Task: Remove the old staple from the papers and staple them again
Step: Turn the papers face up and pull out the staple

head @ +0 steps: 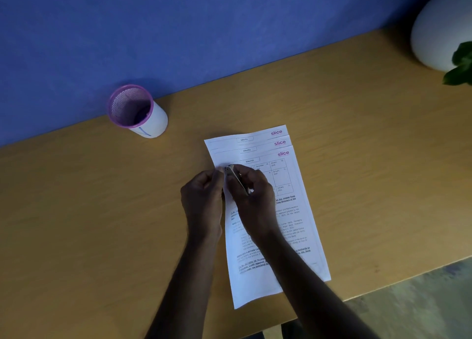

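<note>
A stack of printed papers (288, 211) with pink "slice" logos lies fanned on the wooden desk (102, 223), three top edges showing. My right hand (251, 198) grips a small metal stapler (233, 176), its nose at the upper left corner of the top sheet. My left hand (203, 198) rests at the papers' left edge, fingers pinched against the corner beside the stapler's nose. The staple itself is hidden under the fingers and the tool.
A purple-rimmed mesh pen cup (136, 111) stands at the back left against the blue wall (178, 32). A white pot (439, 32) with green leaves (461, 65) sits at the far right. The desk's front edge runs diagonally at lower right, floor (421, 300) beyond.
</note>
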